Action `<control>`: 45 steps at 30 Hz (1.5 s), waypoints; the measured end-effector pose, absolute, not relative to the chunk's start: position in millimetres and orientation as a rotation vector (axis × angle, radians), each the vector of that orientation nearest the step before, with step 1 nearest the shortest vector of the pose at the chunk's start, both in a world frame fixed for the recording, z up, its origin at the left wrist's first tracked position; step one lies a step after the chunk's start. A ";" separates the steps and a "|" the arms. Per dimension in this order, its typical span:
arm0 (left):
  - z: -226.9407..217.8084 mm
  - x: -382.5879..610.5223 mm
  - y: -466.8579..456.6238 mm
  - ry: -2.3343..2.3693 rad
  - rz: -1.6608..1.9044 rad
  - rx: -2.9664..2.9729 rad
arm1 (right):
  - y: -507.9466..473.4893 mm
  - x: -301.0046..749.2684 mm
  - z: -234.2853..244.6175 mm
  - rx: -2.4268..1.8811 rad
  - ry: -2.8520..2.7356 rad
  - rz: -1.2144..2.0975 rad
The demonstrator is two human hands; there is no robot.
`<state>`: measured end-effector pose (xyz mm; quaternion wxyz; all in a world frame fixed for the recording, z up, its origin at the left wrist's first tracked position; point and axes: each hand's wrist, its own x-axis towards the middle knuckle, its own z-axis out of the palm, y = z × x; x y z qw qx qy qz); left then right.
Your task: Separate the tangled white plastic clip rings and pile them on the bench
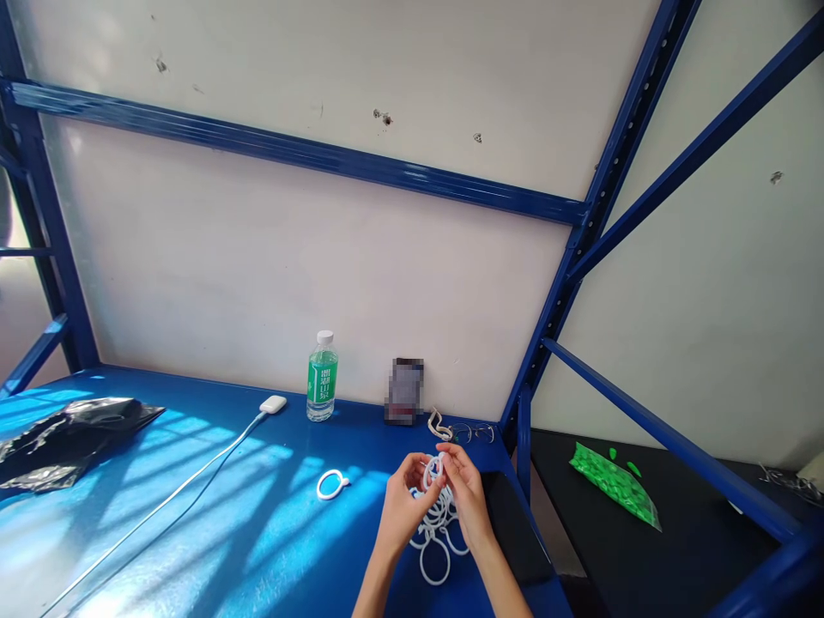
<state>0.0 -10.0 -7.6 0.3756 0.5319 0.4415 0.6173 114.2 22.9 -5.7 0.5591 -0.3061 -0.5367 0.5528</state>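
Note:
Both hands pinch a white curtain ring (433, 472) and hold it up above the blue tabletop. My left hand (405, 505) grips it from the left, thumb and fingers closed. From the right, my right hand (469, 496) closes its fingertips on the ring's upper edge. Right below and behind the hands lies a bunch of white rings (435, 562), partly hidden by the fingers. To the left, apart from the bunch, a single white ring (319, 491) with a small eyelet lies flat on the table.
On the blue table (257, 532) are a water bottle (321, 386), a blurred upright phone (404, 393), eyeglasses (473, 433), a white charger (273, 404) with cable, a black plastic bag (77, 438) and a black tray-like item (515, 524). A blue frame post (547, 326) rises right.

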 end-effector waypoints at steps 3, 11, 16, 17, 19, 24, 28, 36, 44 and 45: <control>-10.3 0.1 -9.1 1.098 1.559 1.379 | 21.7 115.3 -4.2 -0.728 -1.289 1.332; -17.7 0.7 -6.8 1.048 1.509 1.364 | 18.5 115.9 0.7 -0.692 -1.160 1.477; -16.9 -1.1 -6.9 1.011 1.484 1.360 | 18.9 115.6 -1.5 -0.628 -1.114 1.552; -16.3 -1.4 -7.1 1.009 1.482 1.361 | 19.2 115.9 -2.1 -0.617 -1.110 1.559; -15.0 -1.8 -7.8 1.013 1.480 1.368 | 19.4 116.4 -3.1 -0.604 -1.108 1.567; -10.8 -1.9 -9.9 1.064 1.479 1.391 | 18.3 116.3 -1.9 -0.610 -1.109 1.566; -7.9 -2.0 -11.3 1.112 1.480 1.396 | 17.6 115.4 0.0 -0.613 -1.113 1.565; -8.1 -2.0 -13.6 1.187 1.477 1.442 | 19.2 114.1 -5.1 -0.639 -1.131 1.527; -25.9 -18.9 -2.4 1.800 1.573 1.340 | 33.5 116.7 -16.4 -0.916 -1.396 1.188; -28.4 -24.3 -2.3 1.925 1.606 1.290 | 35.8 117.9 -18.9 -0.940 -1.419 1.142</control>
